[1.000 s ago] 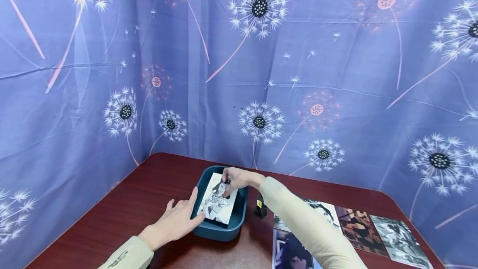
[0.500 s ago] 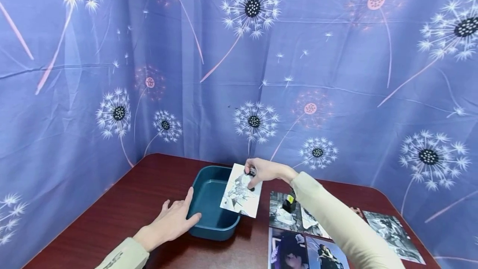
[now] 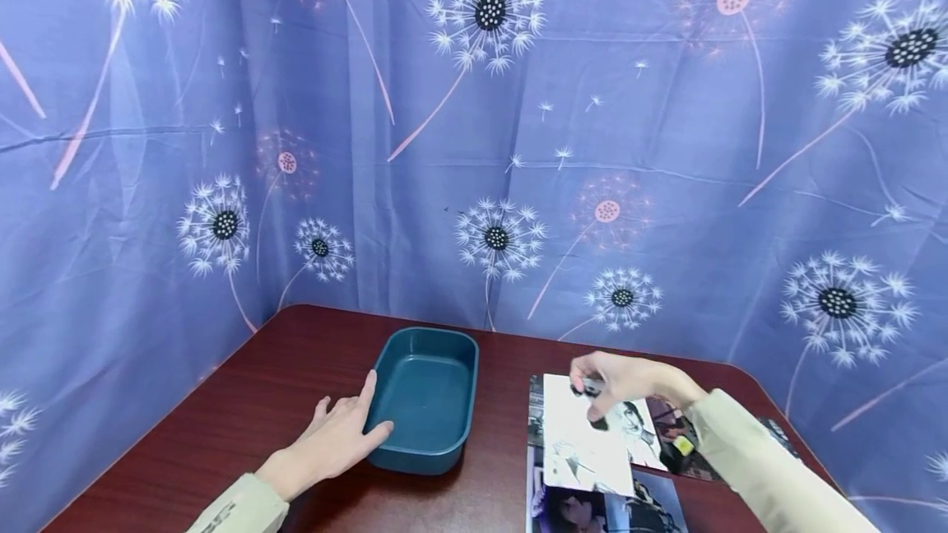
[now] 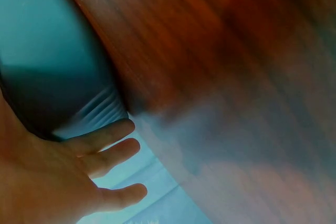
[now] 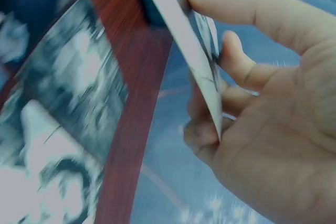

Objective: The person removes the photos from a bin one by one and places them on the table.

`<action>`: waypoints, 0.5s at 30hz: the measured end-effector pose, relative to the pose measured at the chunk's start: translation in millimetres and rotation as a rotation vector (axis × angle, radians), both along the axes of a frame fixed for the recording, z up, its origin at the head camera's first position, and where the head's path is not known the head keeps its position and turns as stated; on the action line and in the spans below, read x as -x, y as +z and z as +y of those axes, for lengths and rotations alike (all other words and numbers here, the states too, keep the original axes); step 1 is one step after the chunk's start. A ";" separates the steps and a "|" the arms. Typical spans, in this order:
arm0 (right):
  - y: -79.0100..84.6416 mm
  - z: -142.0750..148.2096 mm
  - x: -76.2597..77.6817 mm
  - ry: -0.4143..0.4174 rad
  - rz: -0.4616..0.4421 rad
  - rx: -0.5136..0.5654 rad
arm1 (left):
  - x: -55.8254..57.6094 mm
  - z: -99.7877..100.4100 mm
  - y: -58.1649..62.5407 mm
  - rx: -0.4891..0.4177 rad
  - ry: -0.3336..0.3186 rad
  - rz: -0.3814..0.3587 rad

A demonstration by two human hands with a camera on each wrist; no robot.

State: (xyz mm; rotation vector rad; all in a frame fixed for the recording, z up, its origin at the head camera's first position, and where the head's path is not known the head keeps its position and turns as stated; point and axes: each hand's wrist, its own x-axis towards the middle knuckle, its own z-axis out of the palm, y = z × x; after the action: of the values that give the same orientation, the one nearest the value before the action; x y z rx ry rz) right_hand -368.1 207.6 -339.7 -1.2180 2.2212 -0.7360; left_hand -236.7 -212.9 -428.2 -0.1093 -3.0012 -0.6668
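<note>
My right hand pinches a black-and-white picture card by its far edge, thumb on one face and fingers on the other. The card overlaps the prints on the table in the head view. From the right wrist view, the card appears nearly edge-on and slightly bent. My left hand rests with fingers spread against the near left side of a teal plastic bin. Inside the bin only its bare floor and walls show. The left wrist view has those extended fingers beside the bin's wall.
Several prints lie in rows at the right: a dark purple one, a white one with a drawn face and a brown one, partly behind the arm. A blue dandelion-print curtain hangs behind the red-brown table.
My right hand has lifted the picture card out of the bin and carried it right, over the prints. The left hand stays at the bin. The head view has turned slightly right.
</note>
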 end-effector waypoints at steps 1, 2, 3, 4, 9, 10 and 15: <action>-2.0 9.7 -3.0 0.009 -0.016 0.006 | -0.2 -0.2 0.3 -0.002 0.000 0.000; -4.0 19.8 -6.1 0.016 -0.026 0.011 | -0.3 -0.4 0.5 -0.001 0.000 0.000; -6.4 29.9 -9.1 0.020 -0.047 0.018 | -0.5 -0.7 0.6 0.000 0.000 -0.002; -9.2 40.3 -12.2 0.019 -0.065 0.026 | -0.6 -0.9 0.7 0.002 -0.001 -0.002; -24.0 91.8 -27.3 0.001 -0.192 0.066 | -0.4 -1.6 0.4 0.015 0.000 0.001; -26.0 101.8 -30.2 -0.007 -0.207 0.067 | -0.2 -1.6 0.2 0.017 0.001 0.002; -31.0 144.7 -43.9 -0.056 -0.316 0.058 | 0.2 -0.5 -0.5 0.015 -0.001 0.004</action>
State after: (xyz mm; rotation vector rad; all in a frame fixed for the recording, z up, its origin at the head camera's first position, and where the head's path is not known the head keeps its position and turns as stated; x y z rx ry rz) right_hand -324.2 352.4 -370.8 -0.9906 1.9913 -0.9507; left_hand -236.9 -213.5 -428.7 -0.1128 -3.0027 -0.6429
